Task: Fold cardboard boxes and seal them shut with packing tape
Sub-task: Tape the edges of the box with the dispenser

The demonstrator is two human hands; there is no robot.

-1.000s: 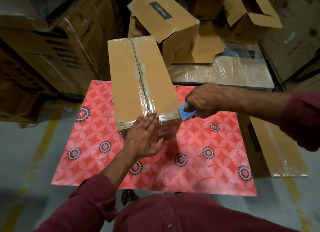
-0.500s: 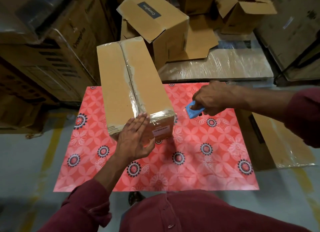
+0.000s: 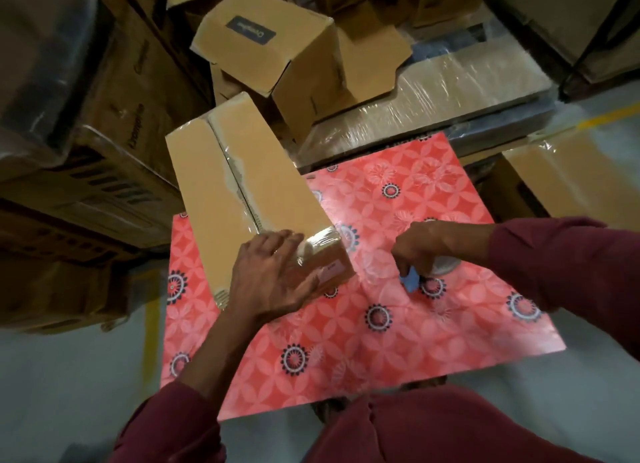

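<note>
A long closed cardboard box [image 3: 221, 189] lies on the red flowered table [image 3: 398, 327], with clear tape along its top seam and over its near end. My left hand [image 3: 273, 275] lies flat with straight fingers on the taped near end of the box. To the right, low over the table, my right hand [image 3: 424, 248] grips a blue tape dispenser [image 3: 410, 281] with a roll of clear tape [image 3: 445, 265]. The dispenser is apart from the box.
Several open and folded cardboard boxes [image 3: 277, 47] are piled behind the table. A plastic-wrapped flat bundle [image 3: 446, 92] lies at the back right and another wrapped carton [image 3: 571, 175] to the right. Large stacked cartons [image 3: 86, 172] stand on the left. Grey floor lies below.
My right hand has drawn the dispenser away from the box's near corner and lowered it toward the table. My left hand has slid further over the taped end. The box has turned slightly.
</note>
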